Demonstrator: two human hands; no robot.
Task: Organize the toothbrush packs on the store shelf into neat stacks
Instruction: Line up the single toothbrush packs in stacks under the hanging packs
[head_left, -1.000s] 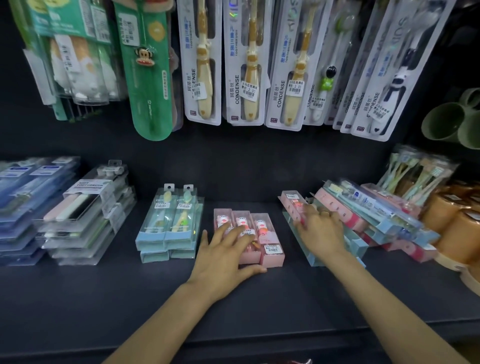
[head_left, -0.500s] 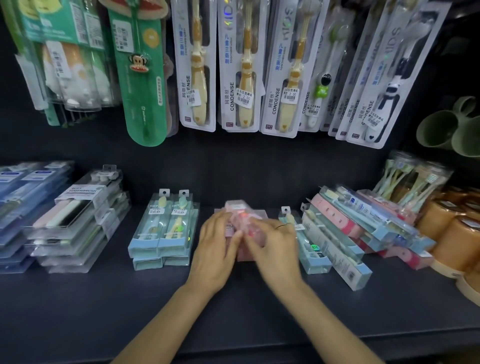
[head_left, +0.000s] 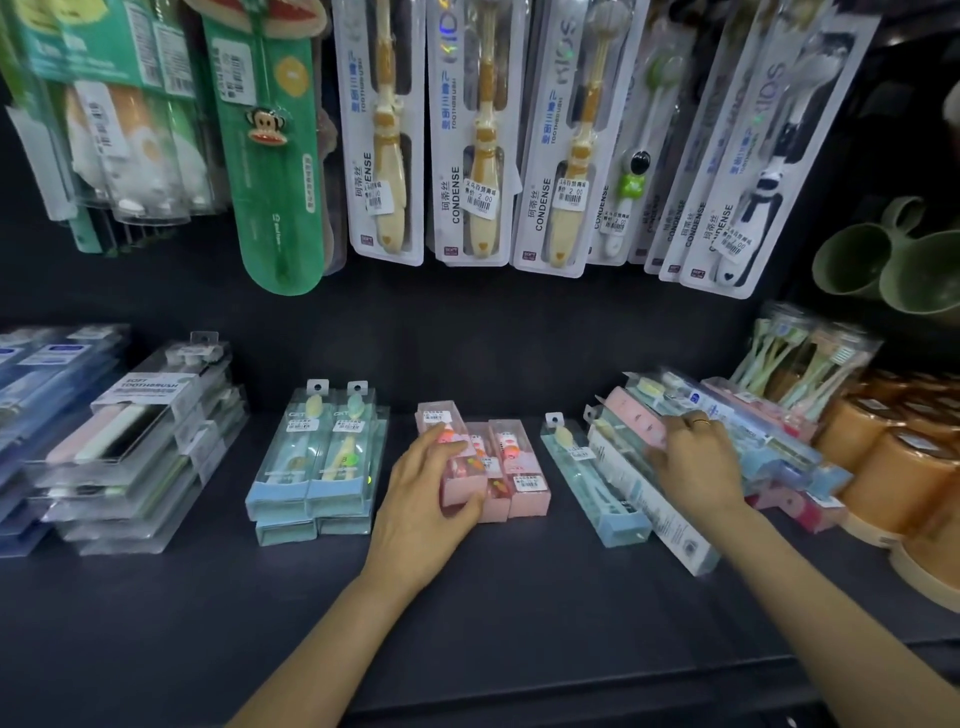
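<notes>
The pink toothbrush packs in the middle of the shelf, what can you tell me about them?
The pink toothbrush packs are small clear-fronted boxes with pink bases and white price stickers, lying flat side by side on the dark shelf. One more lies on top at the left, gripped by the left hand.
</notes>
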